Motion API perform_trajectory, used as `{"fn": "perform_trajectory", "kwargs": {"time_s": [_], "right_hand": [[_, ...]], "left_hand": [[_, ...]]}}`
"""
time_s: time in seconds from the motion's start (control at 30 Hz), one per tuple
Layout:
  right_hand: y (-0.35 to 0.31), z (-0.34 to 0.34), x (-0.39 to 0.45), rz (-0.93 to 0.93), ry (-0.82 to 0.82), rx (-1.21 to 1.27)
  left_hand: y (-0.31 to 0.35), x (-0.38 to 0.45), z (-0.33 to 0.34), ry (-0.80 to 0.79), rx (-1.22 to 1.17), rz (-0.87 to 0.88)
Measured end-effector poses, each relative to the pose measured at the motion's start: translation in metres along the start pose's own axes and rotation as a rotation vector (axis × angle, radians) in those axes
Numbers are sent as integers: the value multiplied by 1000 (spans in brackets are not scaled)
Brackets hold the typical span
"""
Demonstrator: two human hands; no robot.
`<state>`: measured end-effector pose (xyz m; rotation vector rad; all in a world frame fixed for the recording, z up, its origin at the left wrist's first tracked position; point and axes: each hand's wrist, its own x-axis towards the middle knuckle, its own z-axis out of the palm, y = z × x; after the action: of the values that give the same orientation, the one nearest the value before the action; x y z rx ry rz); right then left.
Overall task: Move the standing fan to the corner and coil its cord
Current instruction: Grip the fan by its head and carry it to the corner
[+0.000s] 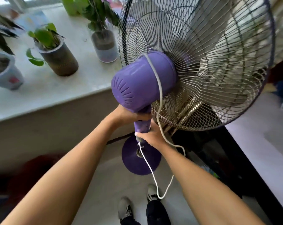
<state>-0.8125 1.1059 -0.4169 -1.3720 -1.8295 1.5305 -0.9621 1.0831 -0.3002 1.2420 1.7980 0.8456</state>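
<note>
Both hands clamp the purple fan's neck [141, 125], left hand [129, 115] just under the motor housing [137, 85] and right hand [151, 135] lower, fingers wrapped tight, likely to carry it upright, while the white cord [155, 179] dangles uncoiled below them.

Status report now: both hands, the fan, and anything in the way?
Left hand and right hand both gripping the fan neck. Cord not coiled, draped over motor, loop hanging near shoes. Potted plants close on ledge.
</note>
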Motion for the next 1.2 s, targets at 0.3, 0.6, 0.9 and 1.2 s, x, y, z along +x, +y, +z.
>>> {"fn": "perform_trajectory", "kwargs": {"time_s": [0.3, 0.6, 0.9, 1.2], "right_hand": [[-12, 34, -9, -157, -3, -135], [-39, 77, -49, -169, -147, -254], [-130, 104, -77, -431, -523, -331], [-174, 173, -167, -575, -980, -428]], "left_hand": [[-9, -32, -26, 124, -191, -38], [-22, -105, -68, 252, -304, -110], [14, -193, -123, 696, -417, -125], [17, -345, -122, 1199, -335, -370]]}}
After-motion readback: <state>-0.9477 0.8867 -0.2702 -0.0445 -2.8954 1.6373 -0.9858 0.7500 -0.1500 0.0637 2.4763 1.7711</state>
